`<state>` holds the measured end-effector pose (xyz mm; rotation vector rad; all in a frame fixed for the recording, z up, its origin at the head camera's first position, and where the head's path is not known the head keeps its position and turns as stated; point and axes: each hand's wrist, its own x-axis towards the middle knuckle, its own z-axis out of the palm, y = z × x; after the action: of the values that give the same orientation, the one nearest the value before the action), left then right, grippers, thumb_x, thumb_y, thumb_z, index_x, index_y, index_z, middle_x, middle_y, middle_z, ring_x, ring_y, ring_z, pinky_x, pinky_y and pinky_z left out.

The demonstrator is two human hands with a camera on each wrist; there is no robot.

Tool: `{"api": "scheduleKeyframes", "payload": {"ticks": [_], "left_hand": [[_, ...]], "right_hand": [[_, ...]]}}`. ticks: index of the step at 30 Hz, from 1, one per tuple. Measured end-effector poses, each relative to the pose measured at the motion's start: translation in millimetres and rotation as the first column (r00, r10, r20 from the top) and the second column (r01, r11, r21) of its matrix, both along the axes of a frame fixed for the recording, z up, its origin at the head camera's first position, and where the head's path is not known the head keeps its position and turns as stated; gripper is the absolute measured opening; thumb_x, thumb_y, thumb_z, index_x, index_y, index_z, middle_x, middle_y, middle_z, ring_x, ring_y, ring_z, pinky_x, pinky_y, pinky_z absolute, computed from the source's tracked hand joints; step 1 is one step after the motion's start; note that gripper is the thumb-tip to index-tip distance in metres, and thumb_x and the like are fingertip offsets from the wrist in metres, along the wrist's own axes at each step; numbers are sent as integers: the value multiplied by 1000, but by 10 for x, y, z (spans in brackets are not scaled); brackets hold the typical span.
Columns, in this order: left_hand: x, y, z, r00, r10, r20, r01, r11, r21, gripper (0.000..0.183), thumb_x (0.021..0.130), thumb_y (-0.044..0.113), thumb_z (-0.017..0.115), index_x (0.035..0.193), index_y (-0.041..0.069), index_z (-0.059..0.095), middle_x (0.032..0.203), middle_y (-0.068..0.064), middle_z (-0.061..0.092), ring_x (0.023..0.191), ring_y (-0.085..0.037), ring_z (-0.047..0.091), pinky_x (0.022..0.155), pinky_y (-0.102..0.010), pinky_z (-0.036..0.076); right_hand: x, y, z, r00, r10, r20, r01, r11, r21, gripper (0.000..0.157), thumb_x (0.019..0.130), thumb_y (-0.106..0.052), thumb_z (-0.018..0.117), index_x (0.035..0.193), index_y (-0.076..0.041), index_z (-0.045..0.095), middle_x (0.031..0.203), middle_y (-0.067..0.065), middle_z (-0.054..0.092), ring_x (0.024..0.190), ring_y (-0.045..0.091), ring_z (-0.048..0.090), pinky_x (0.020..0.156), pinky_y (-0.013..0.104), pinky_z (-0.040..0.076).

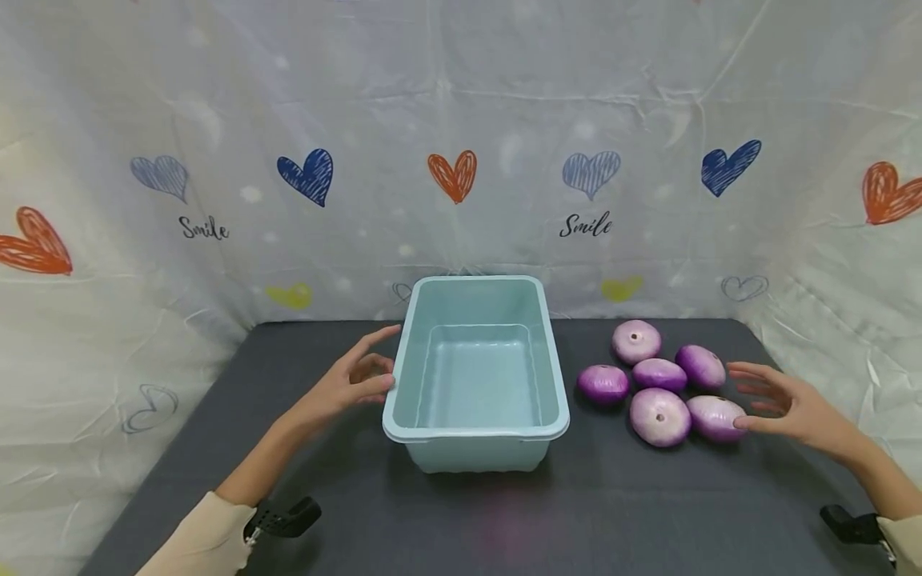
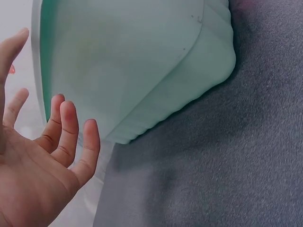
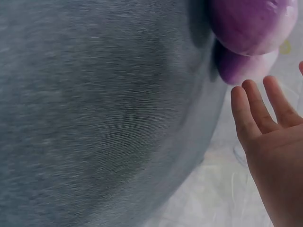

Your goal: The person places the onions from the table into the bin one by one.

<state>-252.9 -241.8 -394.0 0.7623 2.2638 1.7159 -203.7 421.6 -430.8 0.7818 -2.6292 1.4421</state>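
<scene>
A pale blue-green plastic basin [image 1: 475, 454] stands on the table, its inside bare. My left hand [image 1: 344, 386] is at the basin's left rim, fingers loosely bent and spread; in the left wrist view, the left hand [image 2: 42, 165] holds nothing beside the basin wall [image 2: 128, 61]. Several peeled purple onions lie in a group right of the basin. My right hand [image 1: 799, 410] is beside the rightmost near onion [image 1: 716, 418], thumb tip at its edge, fingers apart and slightly bent. In the right wrist view, the right hand [image 3: 279, 146] is empty below two onions [image 3: 253, 23].
A dark grey cloth [image 1: 504, 520] covers the table. Behind and at both sides hangs a pale curtain [image 1: 519, 120] printed with hearts. Other onions in the group include a pale one [image 1: 637, 342] at the back and a purple one [image 1: 603, 385] nearest the basin.
</scene>
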Motion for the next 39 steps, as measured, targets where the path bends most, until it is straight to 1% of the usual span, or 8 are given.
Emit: {"api": "scheduleKeyframes", "payload": {"ticks": [6, 10, 13, 17, 22, 28, 34, 39], "left_hand": [[18, 38, 13, 999, -27, -23, 26, 1000, -12, 73, 101, 12, 62, 163, 24, 25, 121, -22, 57, 106, -37, 63, 88, -49, 52], [12, 81, 0, 999, -33, -38, 32, 999, -32, 68, 102, 14, 62, 161, 24, 30, 122, -20, 57, 107, -36, 61, 90, -52, 49], [2, 103, -15, 999, -28, -45, 26, 999, -38, 65, 102, 15, 62, 160, 23, 35, 122, -19, 57, 108, -38, 59, 90, -54, 46], [-10, 120, -21, 998, -24, -60, 22, 999, -40, 63, 101, 15, 64, 158, 21, 38, 120, -18, 58, 105, -41, 58, 87, -50, 48], [-15, 109, -14, 995, -29, -94, 25, 999, -38, 62, 100, 11, 65, 157, 16, 41, 114, -20, 56, 89, -33, 58, 79, -44, 48], [-24, 89, -9, 992, -18, -122, 17, 1000, -14, 60, 98, 8, 69, 154, 12, 46, 106, -20, 54, 77, -24, 54, 74, -35, 47], [-55, 91, -13, 991, -21, -133, 20, 1000, -7, 59, 97, 7, 69, 152, 10, 48, 104, -19, 55, 75, -23, 51, 72, -35, 46], [-84, 102, -15, 990, -28, -140, 28, 1000, 4, 58, 97, 6, 70, 151, 9, 49, 103, -19, 54, 73, -22, 49, 70, -34, 45]], "right_hand": [[22, -3, -100, 1000, 30, -4, -30, 999, 22, 78, 83, 10, 78, 150, 5, 40, 148, -8, 48, 126, 2, 50, 91, 18, 46], [18, -8, -151, 999, 49, -24, -49, 999, 14, 75, 81, 13, 78, 147, 9, 42, 146, -10, 50, 123, 2, 52, 90, 18, 47], [13, -37, -149, 997, 54, -52, -53, 998, 25, 72, 80, 14, 79, 144, 10, 46, 143, -6, 53, 119, 2, 54, 88, 19, 47], [10, -62, -163, 995, 74, -61, -72, 997, 34, 68, 80, 13, 79, 141, 10, 49, 140, 0, 56, 116, 3, 56, 88, 20, 48], [-25, -85, -185, 993, 112, -40, -112, 994, 1, 64, 80, 15, 78, 138, 12, 50, 137, 1, 58, 111, 8, 62, 87, 22, 51], [-71, -137, -197, 989, 149, 1, -149, 988, -37, 61, 82, 15, 77, 137, 13, 51, 134, -4, 60, 107, 13, 66, 84, 25, 53], [-85, -144, -198, 989, 149, 11, -148, 988, -43, 59, 81, 16, 77, 135, 14, 53, 131, -3, 62, 106, 13, 67, 83, 26, 54], [-57, -102, -125, 993, 106, 43, -103, 993, -49, 59, 83, 15, 77, 137, 12, 53, 131, -2, 63, 109, 12, 66, 84, 26, 54]]}}
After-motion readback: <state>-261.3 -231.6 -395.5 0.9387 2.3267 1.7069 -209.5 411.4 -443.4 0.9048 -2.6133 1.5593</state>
